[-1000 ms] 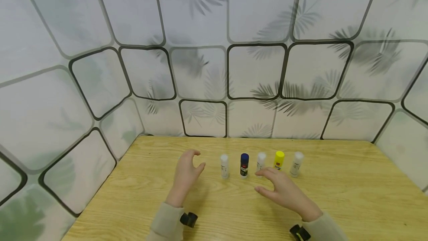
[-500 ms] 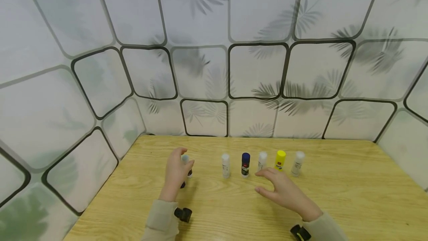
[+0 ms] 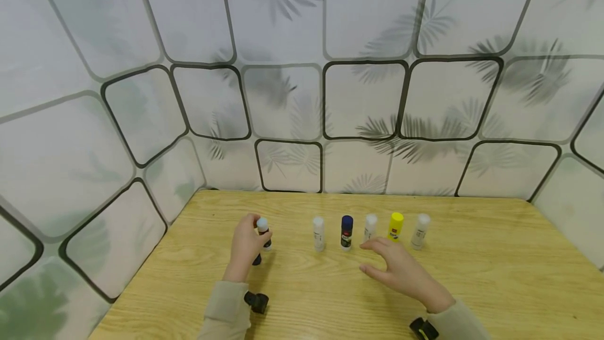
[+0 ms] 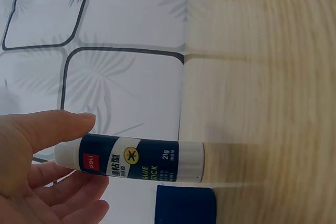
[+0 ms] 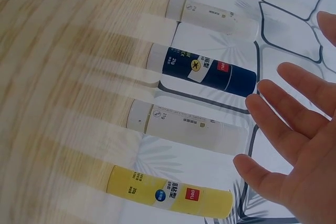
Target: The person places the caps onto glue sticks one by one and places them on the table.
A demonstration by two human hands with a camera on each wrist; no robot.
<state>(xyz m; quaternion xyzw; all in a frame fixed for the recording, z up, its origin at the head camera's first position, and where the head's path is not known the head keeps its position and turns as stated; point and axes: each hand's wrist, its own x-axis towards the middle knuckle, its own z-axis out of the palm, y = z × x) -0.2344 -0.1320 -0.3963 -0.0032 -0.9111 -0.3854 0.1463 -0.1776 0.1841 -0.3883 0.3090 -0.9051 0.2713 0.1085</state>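
Curved around the upper end of a navy-labelled glue stick (image 4: 142, 158), my left hand (image 3: 244, 243) has its thumb on one side and fingers on the other. In the left wrist view a gap shows between thumb and stick. This stick stands upright, its white top bare. A navy cap (image 4: 186, 205) rests on the table beside it. My right hand (image 3: 401, 272) hovers with spread, loosely bent fingers in front of the row, holding nothing. Nearest to its fingertips are a capped navy glue stick (image 5: 202, 69) and a white glue stick (image 5: 189, 127).
Also upright in the row are a yellow glue stick (image 3: 395, 224), a white one at the right end (image 3: 420, 232) and another white one (image 3: 319, 234) left of the navy stick. Behind the wooden table (image 3: 311, 298) rises a patterned cloth wall (image 3: 283, 104).
My left hand has moved left, bringing the uncapped glue stick and the navy cap into sight, and its fingers have drawn in around the stick. My right hand stays in place.
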